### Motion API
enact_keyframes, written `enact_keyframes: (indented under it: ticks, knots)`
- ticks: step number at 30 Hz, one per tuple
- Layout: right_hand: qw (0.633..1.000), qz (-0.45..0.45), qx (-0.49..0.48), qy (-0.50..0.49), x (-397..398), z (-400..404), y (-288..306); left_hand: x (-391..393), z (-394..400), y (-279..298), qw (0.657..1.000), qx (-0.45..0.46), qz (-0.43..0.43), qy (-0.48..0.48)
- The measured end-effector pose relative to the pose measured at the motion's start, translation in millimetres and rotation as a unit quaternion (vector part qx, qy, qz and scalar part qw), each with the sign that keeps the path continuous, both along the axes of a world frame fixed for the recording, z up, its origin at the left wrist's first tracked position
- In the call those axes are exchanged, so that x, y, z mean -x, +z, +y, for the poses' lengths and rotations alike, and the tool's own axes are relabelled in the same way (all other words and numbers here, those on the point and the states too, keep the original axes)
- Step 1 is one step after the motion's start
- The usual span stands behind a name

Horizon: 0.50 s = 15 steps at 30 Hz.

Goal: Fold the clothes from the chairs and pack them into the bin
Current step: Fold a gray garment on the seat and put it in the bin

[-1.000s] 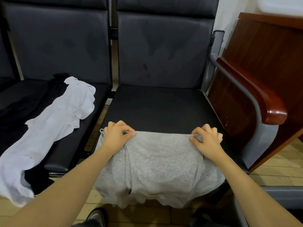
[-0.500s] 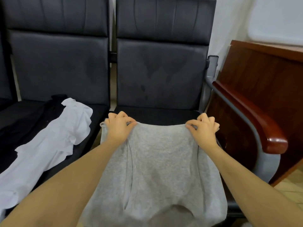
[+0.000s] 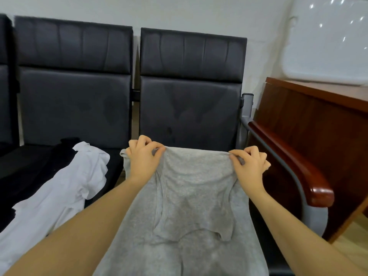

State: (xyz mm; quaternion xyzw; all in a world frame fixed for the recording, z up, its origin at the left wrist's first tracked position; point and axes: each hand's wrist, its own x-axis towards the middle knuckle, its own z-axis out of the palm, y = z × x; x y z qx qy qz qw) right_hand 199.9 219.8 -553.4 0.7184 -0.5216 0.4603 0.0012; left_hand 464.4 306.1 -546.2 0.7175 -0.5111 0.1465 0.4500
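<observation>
While hands [image 3: 196,162] pinch it, gray garment [image 3: 191,216] hangs

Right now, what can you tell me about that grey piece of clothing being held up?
The grey garment looks like soft, heathered knit cotton. It hangs in front of the right-hand black chair, its top edge stretched between the left hand and the right hand, each pinching a corner. A seamed, curved opening, perhaps a neckline, shows lower down. Its lower part runs out of view.
</observation>
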Motion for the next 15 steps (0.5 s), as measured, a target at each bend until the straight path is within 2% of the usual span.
enact_keyframes:
  ticks: [10,15]
  knots:
    - [0.997,-0.027,-0.057,0.047,39.9,104.6,-5.6,22.5,100.4,-4.6,0.999,-0.028,0.025,-0.036]
    - [0.993,-0.039,-0.064,0.089,59.8,154.7,-15.1,30.8,150.3,-14.5,0.999,-0.027,0.005,-0.037]
